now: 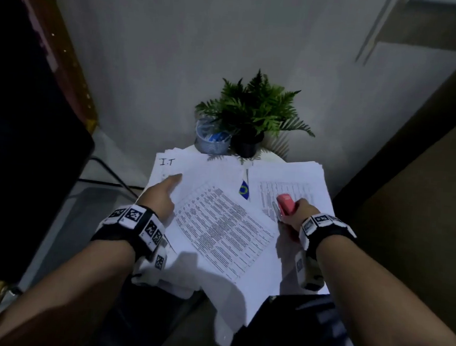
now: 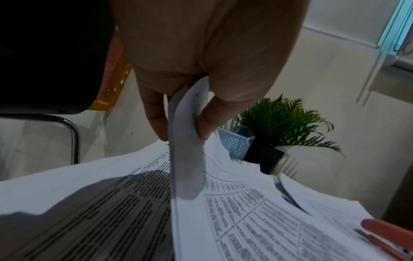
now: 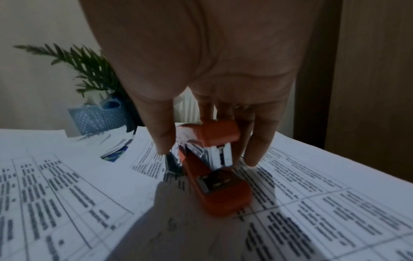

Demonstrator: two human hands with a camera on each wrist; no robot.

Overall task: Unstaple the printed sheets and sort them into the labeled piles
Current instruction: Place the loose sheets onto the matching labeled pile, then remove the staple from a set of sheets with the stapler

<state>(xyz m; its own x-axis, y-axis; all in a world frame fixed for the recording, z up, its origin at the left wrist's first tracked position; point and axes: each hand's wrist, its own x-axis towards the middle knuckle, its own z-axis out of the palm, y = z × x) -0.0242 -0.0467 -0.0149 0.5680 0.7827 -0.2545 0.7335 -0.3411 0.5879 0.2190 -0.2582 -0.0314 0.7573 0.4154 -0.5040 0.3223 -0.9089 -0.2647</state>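
A set of printed sheets lies slanted across the small table, over two paper piles. My left hand pinches its far left corner, and in the left wrist view that corner curls up between thumb and finger of my left hand. The left pile bears the handwritten label "I.T". My right hand grips a red stapler standing on the right pile. In the right wrist view the fingers of my right hand wrap the stapler, whose mouth faces the camera.
A potted fern and a blue mesh basket stand at the table's back edge. A small blue and yellow item lies between the piles. A dark chair is at the left, a wall behind, my lap below.
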